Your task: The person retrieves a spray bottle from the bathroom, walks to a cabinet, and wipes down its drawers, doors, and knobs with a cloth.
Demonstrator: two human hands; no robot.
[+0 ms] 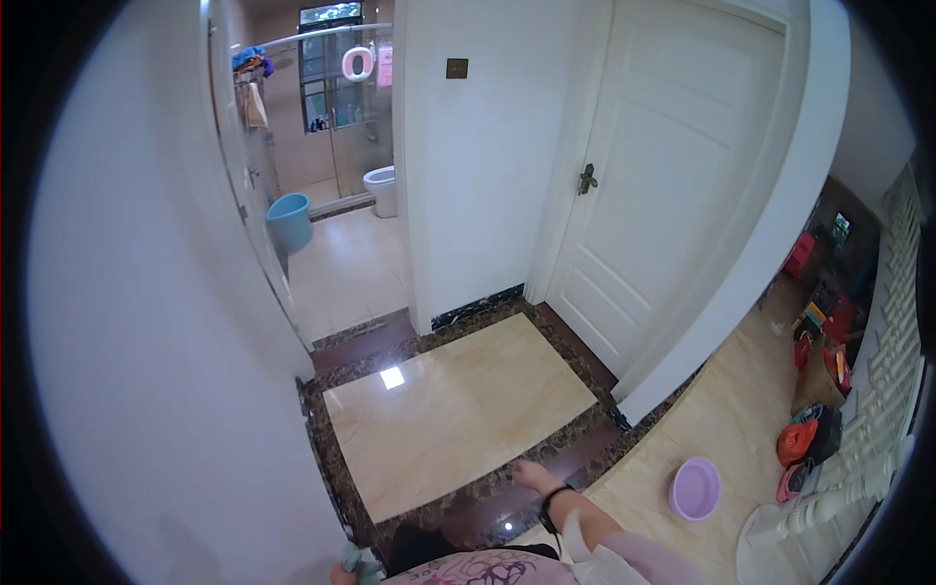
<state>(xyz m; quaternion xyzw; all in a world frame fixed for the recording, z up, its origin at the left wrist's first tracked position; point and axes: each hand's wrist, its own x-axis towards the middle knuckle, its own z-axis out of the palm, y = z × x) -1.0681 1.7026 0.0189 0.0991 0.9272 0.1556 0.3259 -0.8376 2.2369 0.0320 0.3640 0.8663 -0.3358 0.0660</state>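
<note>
At the lower edge, a grey-green cloth (367, 565) is grasped in the left hand (343, 574), which is partly cut off by the picture border; the exact finger placement cannot be told. A pink shirt (468, 567) with dark printed line work is seen beside the cloth. The right hand (532, 475) is extended forward over the dark floor border, with its fingers curled into a loose fist; the wrist is encircled by a black band (554, 499). To the right, a purple basin (695, 490) is set upright on the floor, near the foot of a white railing (843, 499). Along the railing, a red-orange bag (797, 443) and, beyond it, a brown box (819, 388) are placed. Ahead of the hands, a glossy cream floor panel (458, 414) is framed by dark marbled strips, and a lamp reflection is shown on it. Beyond the panel, a white door (673, 175) is closed at the right, fitted with a dark handle (587, 180); a switch (456, 68) is mounted on the wall to its left. Through the left doorway, a blue bucket (289, 226), a toilet (383, 185) partly hidden by the wall, and a glass partition (351, 156) are seen.
</note>
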